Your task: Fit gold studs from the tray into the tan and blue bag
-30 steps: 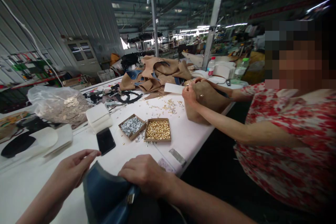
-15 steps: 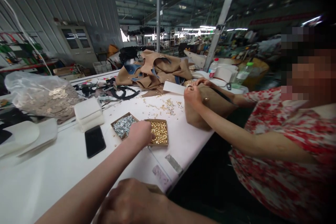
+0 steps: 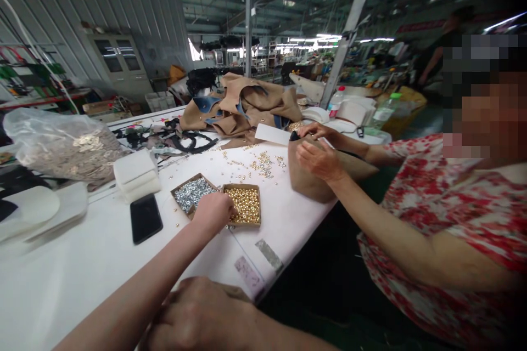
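From the lower left my left hand (image 3: 213, 211) reaches to the near-left edge of a small cardboard box of gold rivets (image 3: 246, 204). Its fingers are curled down at the rivets; whether a rivet is between them is hidden. A second box, of silver eyelet-like pieces (image 3: 191, 193), stands right beside it, partly behind my hand. At the bottom of the view my right hand (image 3: 201, 315) is closed on a brown piece of material (image 3: 235, 289), of which only an edge shows past the knuckles.
To the right a co-worker's hands (image 3: 319, 156) work on a brown bag (image 3: 315, 181) at the table edge. Loose gold rivets (image 3: 263, 163) lie scattered beyond the boxes. A black phone (image 3: 146, 218), white pads (image 3: 136, 174), a plastic sack (image 3: 66, 145) and heaped brown pieces (image 3: 242, 107) occupy the table (image 3: 102, 269).
The whole view has shifted slightly. My left hand stays at the gold rivet box with fingers curled. The co-worker's nearer hand has moved and opened out along the bag.
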The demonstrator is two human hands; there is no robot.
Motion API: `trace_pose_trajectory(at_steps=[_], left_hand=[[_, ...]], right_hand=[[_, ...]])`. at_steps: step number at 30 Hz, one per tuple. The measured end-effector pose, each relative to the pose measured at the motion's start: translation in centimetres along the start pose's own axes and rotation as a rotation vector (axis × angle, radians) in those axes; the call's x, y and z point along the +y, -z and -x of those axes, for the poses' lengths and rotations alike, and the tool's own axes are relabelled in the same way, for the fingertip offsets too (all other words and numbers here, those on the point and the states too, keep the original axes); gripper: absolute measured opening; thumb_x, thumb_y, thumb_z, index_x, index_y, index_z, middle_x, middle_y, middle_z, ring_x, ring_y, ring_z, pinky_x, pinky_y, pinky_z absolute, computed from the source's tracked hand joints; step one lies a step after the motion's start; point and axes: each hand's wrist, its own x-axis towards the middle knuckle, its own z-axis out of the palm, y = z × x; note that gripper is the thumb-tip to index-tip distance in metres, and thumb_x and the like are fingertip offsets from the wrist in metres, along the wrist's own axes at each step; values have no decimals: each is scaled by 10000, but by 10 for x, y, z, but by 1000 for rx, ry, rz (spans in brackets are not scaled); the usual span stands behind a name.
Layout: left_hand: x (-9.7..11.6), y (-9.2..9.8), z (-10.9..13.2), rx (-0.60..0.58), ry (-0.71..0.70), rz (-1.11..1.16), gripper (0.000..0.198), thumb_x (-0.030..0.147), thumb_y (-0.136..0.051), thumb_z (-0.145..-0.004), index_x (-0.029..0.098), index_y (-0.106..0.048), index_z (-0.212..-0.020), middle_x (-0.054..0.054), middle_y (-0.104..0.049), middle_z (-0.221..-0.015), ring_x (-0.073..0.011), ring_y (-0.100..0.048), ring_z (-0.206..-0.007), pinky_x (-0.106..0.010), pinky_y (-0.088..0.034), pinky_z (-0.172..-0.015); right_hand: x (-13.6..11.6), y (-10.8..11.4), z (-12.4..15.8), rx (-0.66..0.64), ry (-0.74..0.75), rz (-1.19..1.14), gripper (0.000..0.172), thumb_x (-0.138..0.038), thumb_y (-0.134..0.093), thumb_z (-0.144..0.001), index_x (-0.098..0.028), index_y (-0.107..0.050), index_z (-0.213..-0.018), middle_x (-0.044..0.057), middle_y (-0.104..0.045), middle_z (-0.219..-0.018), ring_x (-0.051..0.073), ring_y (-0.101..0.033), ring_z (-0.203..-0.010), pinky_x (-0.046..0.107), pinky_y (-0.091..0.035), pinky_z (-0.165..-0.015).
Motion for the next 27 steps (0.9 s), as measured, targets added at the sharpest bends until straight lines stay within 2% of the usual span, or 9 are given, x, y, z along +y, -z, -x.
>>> trace_pose_trajectory(at_steps=[2, 4, 6, 9, 13, 17, 19, 22, 27], left_hand=[[-2, 4, 6, 47, -30, 85, 247, 315, -725, -1081, 205, -821, -882, -80, -797, -907, -274, -750, -920, -370, -512, -831], [-7, 10, 16, 84, -37, 187, 345, 377, -668, -1103, 219, -798, -824, -73, -763, -841, -260, -706, -842, -352, -416, -750], [-14, 18, 32, 96, -15, 307, 445, 463, -578, -1129, 216, -776, -816, -59, -712, -780, -238, -648, -769, -348, -368, -714], [-28, 29, 70, 63, 68, 494, 590, 603, -446, -1138, 205, -792, -875, -28, -598, -694, -212, -555, -687, -330, -357, -669], [-42, 36, 139, -26, 239, 719, 753, 801, -392, -1106, 197, -810, -941, 25, -410, -627, -170, -374, -583, -299, -281, -563], [-47, 28, 204, -124, 383, 1148, 795, 934, -580, -1002, 175, -815, -978, 55, -360, -608, -132, -271, -545, -277, -197, -508], [-47, 20, 230, -146, 408, 1289, 785, 936, -662, -966, 164, -809, -955, 62, -356, -600, -119, -255, -536, -274, -188, -504], [-43, 8, 257, -91, 436, 1371, 731, 875, -706, -990, 153, -815, -955, 55, -385, -622, -117, -276, -570, -277, -210, -531], [-27, -6, 286, 27, 435, 1370, 747, 863, -717, -995, 126, -834, -964, 31, -435, -651, -120, -333, -613, -272, -259, -579]], right_hand=[[-1, 1, 0, 48, 14, 27, 72, -205, -589, -1166, -209, -632, -1108, -36, -657, -941, 153, -608, -821, 344, -410, -608], [-3, 3, -1, 107, 23, 62, 35, -215, -608, -1161, -205, -638, -1143, -46, -649, -928, 162, -599, -804, 351, -421, -622], [-7, 7, -1, 172, 30, 94, 55, -238, -635, -1155, -205, -638, -1111, -45, -651, -925, 170, -594, -796, 355, -423, -632], [-16, 19, -1, 239, 41, 90, 146, -289, -651, -1165, -191, -657, -1057, -33, -661, -899, 176, -595, -778, 357, -425, -646], [-30, 42, 3, 269, 13, 22, 192, -255, -595, -1202, -150, -715, -1096, 6, -717, -909, 184, -662, -830, 369, -476, -725], [-41, 57, 10, 292, -47, -58, 262, -195, -500, -1222, -111, -732, -1134, 67, -772, -994, 198, -729, -936, 381, -531, -847], [-47, 60, 12, 334, -81, -88, 288, -198, -464, -1229, -96, -731, -1191, 94, -786, -1060, 211, -747, -982, 391, -548, -886], [-57, 61, 14, 398, -97, -107, 284, -196, -466, -1223, -85, -727, -1240, 120, -793, -1122, 237, -764, -1064, 399, -559, -925], [-74, 65, 14, 430, -99, -102, 269, -167, -517, -1187, -65, -748, -1281, 170, -791, -1230, 278, -755, -1165, 420, -568, -989]])
